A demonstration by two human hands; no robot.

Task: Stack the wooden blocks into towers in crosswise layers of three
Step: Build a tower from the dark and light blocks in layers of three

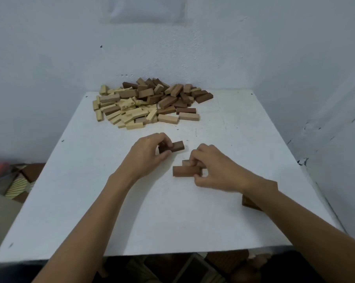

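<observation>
A loose pile (150, 103) of wooden blocks, pale and brown, lies at the far edge of the white surface (90, 180) - too many and too overlapped to count. Nearer than the pile and just left of its middle, the left hand (148, 155) pinches one dark block (177, 146) between curled fingers and thumb; the block's left end is hidden behind the fingers. Nearer still, below the pile's right side, the right hand (217, 170) has its fingers curled tightly round the right end of a mid-brown block (185, 171) lying flat on the surface. A second block (185, 162) lies touching it on the pile side, mostly covered - whether a third lies under the palm cannot be told. Far nearer than the pile and off to its right, one more dark piece (248, 202) is half hidden behind the right forearm.
</observation>
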